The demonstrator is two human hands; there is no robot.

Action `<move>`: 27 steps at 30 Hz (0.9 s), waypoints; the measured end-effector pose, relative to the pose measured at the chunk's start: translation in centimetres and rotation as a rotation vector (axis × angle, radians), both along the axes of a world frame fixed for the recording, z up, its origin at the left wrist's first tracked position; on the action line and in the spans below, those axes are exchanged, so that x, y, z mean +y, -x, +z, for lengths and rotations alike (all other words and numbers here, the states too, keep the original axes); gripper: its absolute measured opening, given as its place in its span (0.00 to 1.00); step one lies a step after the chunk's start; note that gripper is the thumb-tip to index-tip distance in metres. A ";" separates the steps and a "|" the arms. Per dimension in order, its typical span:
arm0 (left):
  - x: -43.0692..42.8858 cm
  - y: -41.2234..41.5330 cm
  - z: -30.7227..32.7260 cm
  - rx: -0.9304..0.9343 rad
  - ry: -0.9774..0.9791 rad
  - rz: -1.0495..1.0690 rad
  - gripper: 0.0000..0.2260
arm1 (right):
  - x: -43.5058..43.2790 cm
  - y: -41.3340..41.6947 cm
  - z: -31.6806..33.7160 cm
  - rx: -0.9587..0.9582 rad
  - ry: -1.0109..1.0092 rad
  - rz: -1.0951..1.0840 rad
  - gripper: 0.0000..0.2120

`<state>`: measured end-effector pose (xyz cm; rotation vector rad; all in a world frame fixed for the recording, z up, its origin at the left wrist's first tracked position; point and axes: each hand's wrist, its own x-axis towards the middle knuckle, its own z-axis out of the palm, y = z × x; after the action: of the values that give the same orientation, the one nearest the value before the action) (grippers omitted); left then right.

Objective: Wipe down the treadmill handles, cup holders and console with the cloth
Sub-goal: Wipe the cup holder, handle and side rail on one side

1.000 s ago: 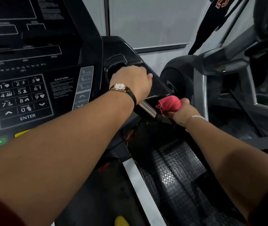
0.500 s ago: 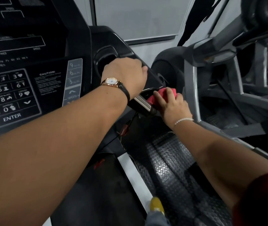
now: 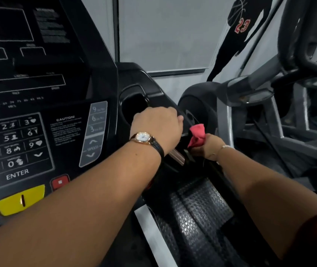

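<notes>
The black treadmill console [image 3: 38,132] with its keypad fills the left. To its right is a dark cup holder [image 3: 134,106]. My left hand [image 3: 157,128], with a watch on the wrist, curls over the top of the right handle [image 3: 177,157] just beside the cup holder; a metal strip of the handle shows below that wrist. My right hand [image 3: 210,146] grips the bunched red cloth [image 3: 197,136] and holds it against the black handle a little lower down. The cloth sticks up above my fingers.
The treadmill's dotted side rail [image 3: 198,214] and a white strip [image 3: 153,234] run below my arms. A grey exercise machine [image 3: 250,105] stands close on the right. A white wall with a black figure sticker [image 3: 238,35] is behind.
My right hand lay over the cloth on the handle half a second ago; it now grips from below with the cloth poking up. My left hand has stayed on the handle.
</notes>
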<state>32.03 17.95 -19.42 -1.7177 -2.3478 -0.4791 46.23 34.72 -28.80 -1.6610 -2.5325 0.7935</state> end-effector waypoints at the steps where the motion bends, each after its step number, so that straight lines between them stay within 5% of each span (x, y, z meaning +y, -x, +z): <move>1: 0.1 0.0 0.0 -0.009 0.009 0.009 0.14 | 0.2 0.4 0.6 0.004 0.061 0.035 0.18; 4: 0.2 0.0 0.0 -0.015 0.046 0.032 0.13 | 0.7 1.2 2.3 -0.016 0.252 0.055 0.18; 7: 0.3 -0.1 0.1 -0.012 0.054 0.054 0.13 | 2.0 1.0 3.2 -0.042 0.502 0.026 0.32; 12: 0.3 -0.2 0.0 0.006 0.057 0.102 0.13 | 3.5 -1.3 -0.2 0.460 0.857 -0.125 0.28; 15: 0.4 -0.3 0.0 0.012 0.063 0.145 0.14 | 3.6 -1.6 -1.2 0.575 0.916 -0.206 0.25; 18: 0.4 -0.5 0.1 0.033 0.073 0.180 0.14 | 3.0 -1.1 -1.0 0.566 0.737 -0.061 0.32; 20: 0.4 -0.7 0.2 0.043 0.070 0.201 0.14 | 1.8 -0.7 -0.8 0.583 0.501 -0.040 0.27; 22: 0.4 -0.6 0.2 0.040 0.068 0.217 0.16 | -0.6 -0.5 -0.4 0.311 0.056 0.064 0.21; 24: 0.5 -0.6 0.2 0.049 0.076 0.235 0.17 | -2.8 -1.4 -0.7 -0.086 -0.335 0.305 0.30; 27: 0.5 -0.8 0.3 0.061 0.093 0.263 0.18 | -4.3 -4.3 -1.4 -0.147 -0.463 0.589 0.29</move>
<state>32.79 18.41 -19.14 -1.4068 -2.5369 -0.2732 50.54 30.42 -30.22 -0.8729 -3.0305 0.0504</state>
